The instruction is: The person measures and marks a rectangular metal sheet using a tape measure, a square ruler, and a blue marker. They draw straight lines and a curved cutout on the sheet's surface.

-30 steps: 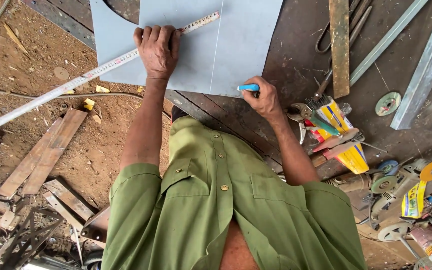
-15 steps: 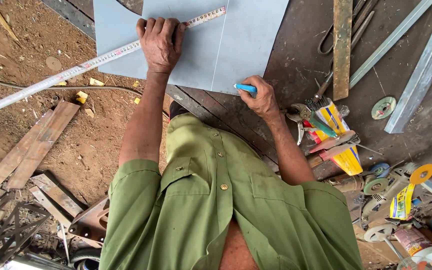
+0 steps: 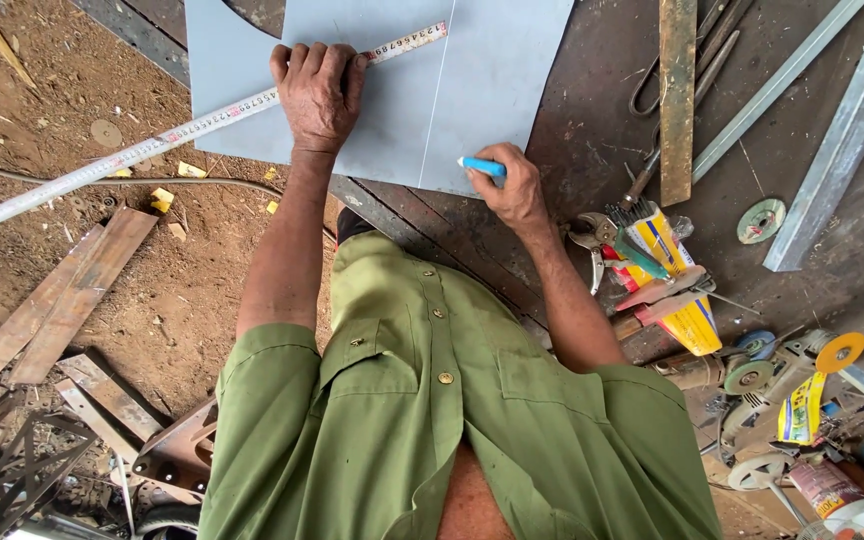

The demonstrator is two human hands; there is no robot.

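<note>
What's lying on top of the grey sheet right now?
A long metal ruler crosses the flat grey sheet, pinned by the left hand. The right hand holds a blue marker at its near edge. The ruler under the palm is hidden.

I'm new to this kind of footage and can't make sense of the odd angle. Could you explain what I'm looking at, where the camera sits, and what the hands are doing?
There is no machine here: a person in a green shirt works with two bare hands. The single camera is worn on the person's head and looks down, so the chest and arms fill the lower part of the picture.

The left hand presses a long white measuring ruler flat across a grey-blue sheet. The right hand has its grip on a blue marker, whose tip is at the sheet's near edge beside a thin line already drawn on it.

The sheet lies on a dark metal workbench. To the right lie a rusty flat bar, pale metal strips, pliers, a yellow box and grinder discs. Left is bare earth with scrap metal.
</note>
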